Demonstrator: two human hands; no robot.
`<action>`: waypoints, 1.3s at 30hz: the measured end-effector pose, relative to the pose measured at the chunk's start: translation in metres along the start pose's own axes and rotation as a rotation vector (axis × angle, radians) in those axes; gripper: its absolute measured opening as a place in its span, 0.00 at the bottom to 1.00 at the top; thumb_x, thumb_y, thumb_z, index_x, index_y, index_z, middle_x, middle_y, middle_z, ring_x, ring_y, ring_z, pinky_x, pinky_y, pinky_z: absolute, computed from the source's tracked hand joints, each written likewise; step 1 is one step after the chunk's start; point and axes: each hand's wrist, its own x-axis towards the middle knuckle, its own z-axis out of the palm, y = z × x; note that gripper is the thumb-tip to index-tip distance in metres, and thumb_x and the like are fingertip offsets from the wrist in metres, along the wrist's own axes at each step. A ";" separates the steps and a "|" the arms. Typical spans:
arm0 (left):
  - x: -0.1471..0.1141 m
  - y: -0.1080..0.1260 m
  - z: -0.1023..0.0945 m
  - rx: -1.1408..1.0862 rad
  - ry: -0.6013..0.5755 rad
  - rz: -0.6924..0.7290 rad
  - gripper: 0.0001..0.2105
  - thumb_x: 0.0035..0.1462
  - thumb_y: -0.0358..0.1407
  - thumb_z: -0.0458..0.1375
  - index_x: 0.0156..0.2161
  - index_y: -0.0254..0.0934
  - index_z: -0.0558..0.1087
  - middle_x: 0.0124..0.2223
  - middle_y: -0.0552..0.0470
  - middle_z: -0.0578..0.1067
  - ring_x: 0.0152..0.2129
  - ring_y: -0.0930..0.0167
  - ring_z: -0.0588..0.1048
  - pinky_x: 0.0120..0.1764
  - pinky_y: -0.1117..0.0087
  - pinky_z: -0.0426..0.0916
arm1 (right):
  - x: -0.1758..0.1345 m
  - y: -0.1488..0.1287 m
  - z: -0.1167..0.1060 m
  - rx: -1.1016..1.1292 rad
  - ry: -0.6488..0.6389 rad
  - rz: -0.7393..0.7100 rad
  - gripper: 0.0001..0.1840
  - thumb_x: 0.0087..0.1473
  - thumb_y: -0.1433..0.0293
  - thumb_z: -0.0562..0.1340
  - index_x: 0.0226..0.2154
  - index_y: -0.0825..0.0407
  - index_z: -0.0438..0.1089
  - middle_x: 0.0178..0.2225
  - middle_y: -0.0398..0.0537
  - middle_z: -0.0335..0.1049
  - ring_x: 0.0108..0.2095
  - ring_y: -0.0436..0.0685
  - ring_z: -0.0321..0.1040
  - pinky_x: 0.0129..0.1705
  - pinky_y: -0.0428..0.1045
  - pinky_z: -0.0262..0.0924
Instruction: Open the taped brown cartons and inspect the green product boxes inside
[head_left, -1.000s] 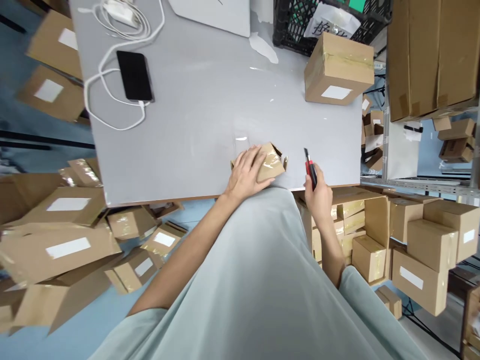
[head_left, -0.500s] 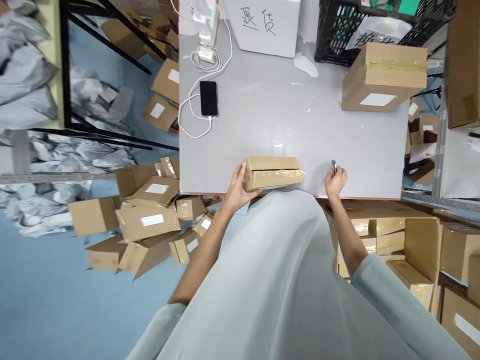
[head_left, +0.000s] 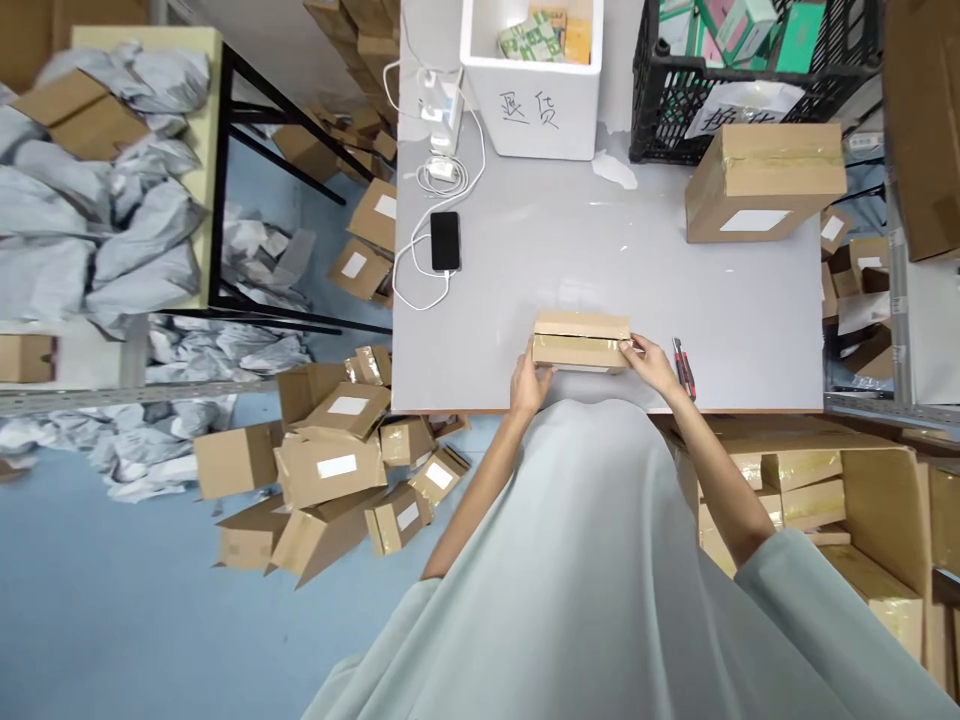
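Observation:
A small cardboard box with a slit along its taped top lies near the front edge of the grey table. My left hand grips its left end, thumb in front and fingers along the side. At the right end, my right hand pinches the box's edge by the tape. A red and black utility knife lies on the table just right of my right hand, apart from it.
A larger taped box stands at the back right before a black crate of small cartons. A white bin, power strip and phone on a cable are also on the table. Cardboard boxes are piled on the floor at left.
My right hand has let go of the utility knife, leaving it on the table, and has moved left onto the box's right end. My left hand still holds the box. The view has shifted.

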 end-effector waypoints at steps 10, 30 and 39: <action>0.010 0.026 -0.026 -0.213 0.125 0.167 0.16 0.55 0.22 0.64 0.46 0.42 0.74 0.59 0.45 0.77 0.57 0.61 0.80 0.52 0.59 0.82 | 0.022 -0.031 -0.029 -0.383 -0.047 -0.217 0.42 0.62 0.61 0.74 0.74 0.50 0.70 0.79 0.63 0.60 0.66 0.71 0.76 0.66 0.64 0.75; -0.039 0.020 -0.015 0.399 -0.121 0.318 0.09 0.65 0.28 0.65 0.47 0.41 0.73 0.66 0.34 0.71 0.67 0.49 0.70 0.67 0.44 0.72 | 0.086 -0.054 0.005 -0.503 0.135 0.227 0.21 0.73 0.66 0.59 0.62 0.55 0.77 0.53 0.61 0.86 0.57 0.67 0.81 0.59 0.56 0.72; -0.044 0.036 -0.018 0.334 -0.056 0.368 0.09 0.74 0.40 0.62 0.39 0.41 0.73 0.72 0.36 0.70 0.78 0.47 0.59 0.75 0.38 0.61 | 0.016 -0.061 0.024 -0.602 0.208 -0.253 0.22 0.73 0.68 0.59 0.63 0.56 0.74 0.79 0.70 0.56 0.80 0.74 0.49 0.78 0.68 0.52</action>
